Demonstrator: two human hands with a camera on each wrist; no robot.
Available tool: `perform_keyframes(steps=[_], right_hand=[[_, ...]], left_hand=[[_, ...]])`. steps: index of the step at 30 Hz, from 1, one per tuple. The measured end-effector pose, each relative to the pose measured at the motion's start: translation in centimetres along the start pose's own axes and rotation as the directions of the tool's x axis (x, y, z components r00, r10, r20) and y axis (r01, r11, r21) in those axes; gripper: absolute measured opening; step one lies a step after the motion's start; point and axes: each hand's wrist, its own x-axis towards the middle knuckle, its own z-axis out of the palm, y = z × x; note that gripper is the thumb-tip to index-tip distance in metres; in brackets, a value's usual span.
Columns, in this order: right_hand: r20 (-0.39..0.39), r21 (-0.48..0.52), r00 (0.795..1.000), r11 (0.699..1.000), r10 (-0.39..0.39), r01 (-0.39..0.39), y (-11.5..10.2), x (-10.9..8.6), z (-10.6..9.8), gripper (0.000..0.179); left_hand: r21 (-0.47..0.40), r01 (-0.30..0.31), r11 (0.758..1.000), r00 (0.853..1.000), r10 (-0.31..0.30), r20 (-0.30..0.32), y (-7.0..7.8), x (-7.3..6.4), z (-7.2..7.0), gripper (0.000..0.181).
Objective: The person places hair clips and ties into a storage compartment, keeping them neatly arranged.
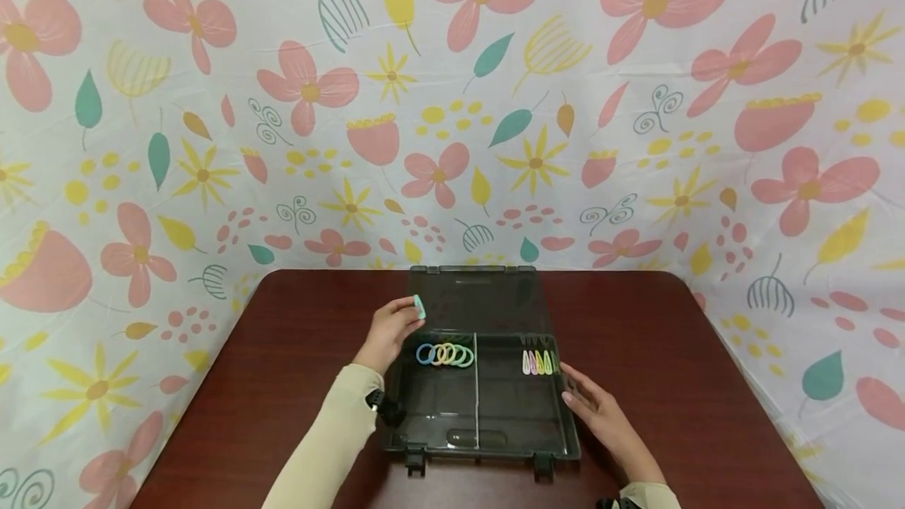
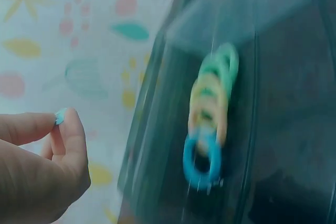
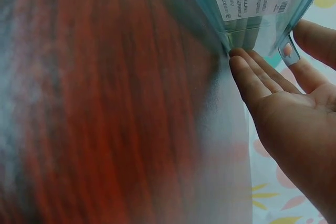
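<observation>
My left hand [image 1: 387,331] is raised over the back left corner of the dark clear plastic box [image 1: 441,407], pinching a mint-blue snap hair clip [image 1: 420,306] between thumb and fingertips. In the left wrist view only a small end of that clip [image 2: 60,116] shows. My right hand [image 1: 601,411] rests its nearly straight fingers against the box's right side. Overlapping pastel hair ties [image 1: 445,355] lie at the back of the left compartment. Several snap hair clips [image 1: 539,363] stand side by side at the back right of the other compartment.
A pale divider [image 1: 477,399] splits the box front to back. Its lid [image 1: 474,297] lies open toward the back, and two latches [image 1: 415,462] stick out at the front. The reddish-brown table [image 1: 657,336] meets a flower-print cloth [image 1: 452,140] behind.
</observation>
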Motion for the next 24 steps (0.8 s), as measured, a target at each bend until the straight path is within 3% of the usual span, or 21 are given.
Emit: perform_keyframes(steps=[7,13,18,24], right_hand=[[-0.003,-0.001,1.000,1.000,0.023,-0.023,-0.1,0.0,0.1,0.056],[-0.014,-0.012,1.000,1.000,0.027,-0.027,-0.1,0.1,0.2,0.055],[-0.008,-0.007,0.999,0.999,0.032,-0.032,-0.2,0.0,0.2,0.055],[-0.004,-0.013,1.000,1.000,0.020,-0.020,0.1,0.0,0.0,0.055]], left_hand=[[-0.027,0.028,0.999,0.992,-0.024,0.124,-1.5,-1.1,5.8,0.035],[-0.033,0.038,0.999,0.985,-0.032,0.172,-2.7,-1.8,9.8,0.031],[0.005,0.083,0.997,0.983,-0.083,0.163,-4.0,-2.2,11.8,0.027],[0.047,0.107,0.993,0.983,-0.112,0.145,-5.6,-2.3,13.2,0.023]])
